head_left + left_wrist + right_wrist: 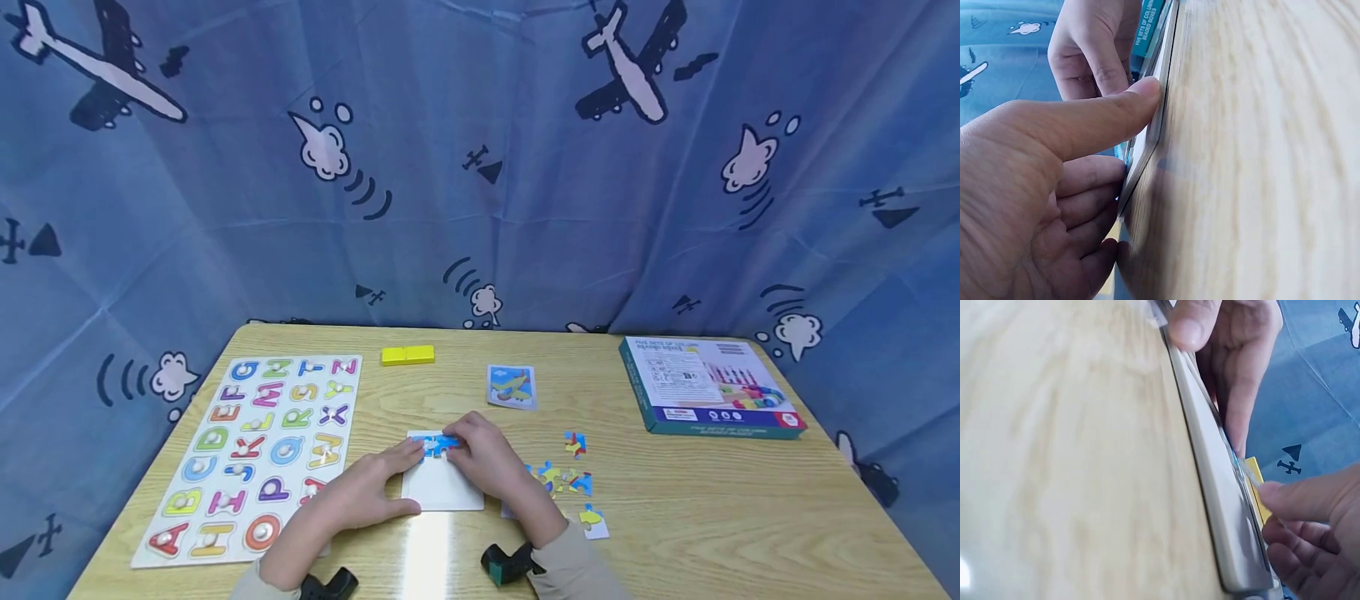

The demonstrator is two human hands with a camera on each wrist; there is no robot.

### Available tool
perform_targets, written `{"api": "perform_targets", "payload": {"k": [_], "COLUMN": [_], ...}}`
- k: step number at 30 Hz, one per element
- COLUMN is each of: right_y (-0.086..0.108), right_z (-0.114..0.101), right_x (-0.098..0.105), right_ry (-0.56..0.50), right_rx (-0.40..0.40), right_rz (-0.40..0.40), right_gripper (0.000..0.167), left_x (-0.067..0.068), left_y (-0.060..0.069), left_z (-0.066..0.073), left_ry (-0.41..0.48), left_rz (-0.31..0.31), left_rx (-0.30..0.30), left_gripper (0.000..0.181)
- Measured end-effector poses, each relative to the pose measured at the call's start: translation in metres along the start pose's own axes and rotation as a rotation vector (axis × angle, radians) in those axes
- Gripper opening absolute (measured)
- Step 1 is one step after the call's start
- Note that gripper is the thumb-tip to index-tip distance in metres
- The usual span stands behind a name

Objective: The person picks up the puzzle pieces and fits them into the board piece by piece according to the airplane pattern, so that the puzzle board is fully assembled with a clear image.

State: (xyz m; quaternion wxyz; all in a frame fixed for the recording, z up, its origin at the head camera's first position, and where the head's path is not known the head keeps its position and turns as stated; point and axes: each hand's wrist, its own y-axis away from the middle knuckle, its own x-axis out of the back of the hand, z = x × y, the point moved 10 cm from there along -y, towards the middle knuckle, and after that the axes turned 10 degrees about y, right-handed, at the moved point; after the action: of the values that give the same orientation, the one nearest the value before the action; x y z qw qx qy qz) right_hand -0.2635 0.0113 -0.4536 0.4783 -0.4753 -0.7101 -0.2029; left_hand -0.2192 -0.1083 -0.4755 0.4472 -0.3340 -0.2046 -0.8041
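Note:
A white square puzzle tray (445, 490) lies on the table, with joined blue puzzle pieces (433, 444) along its far edge. My left hand (367, 489) holds the tray at its left side; in the left wrist view the thumb (1100, 122) lies at its near corner and the fingers are bent by the edge. At the tray's far right, my right hand (487, 457) pinches a thin puzzle piece (1251, 475) between thumb and fingers, low over the tray. The piece's picture is mostly hidden by the fingers.
Loose puzzle pieces (576, 444) lie right of the tray, several partly behind the right forearm. A plane picture card (512, 386) and yellow blocks (407, 355) lie beyond. An alphabet board (251, 458) is at left, a boxed bead set (712, 387) at far right.

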Motion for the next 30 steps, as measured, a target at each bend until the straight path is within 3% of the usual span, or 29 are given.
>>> {"api": "perform_targets", "payload": {"k": [17, 30], "right_y": [0.0008, 0.0020], "right_z": [-0.0026, -0.0028], "right_x": [-0.0064, -0.0069], "right_ry": [0.124, 0.131], "right_rx": [-0.009, -0.027], "right_rz": [0.029, 0.034], "right_gripper": [0.021, 0.020], "left_x": [0.0005, 0.0001], "left_y": [-0.0002, -0.0003], "left_z": [0.0006, 0.0009], "left_ry": [0.003, 0.010], "left_rz": [0.006, -0.006], "left_rx": [-0.002, 0.010], "left_gripper": [0.072, 0.072]}}
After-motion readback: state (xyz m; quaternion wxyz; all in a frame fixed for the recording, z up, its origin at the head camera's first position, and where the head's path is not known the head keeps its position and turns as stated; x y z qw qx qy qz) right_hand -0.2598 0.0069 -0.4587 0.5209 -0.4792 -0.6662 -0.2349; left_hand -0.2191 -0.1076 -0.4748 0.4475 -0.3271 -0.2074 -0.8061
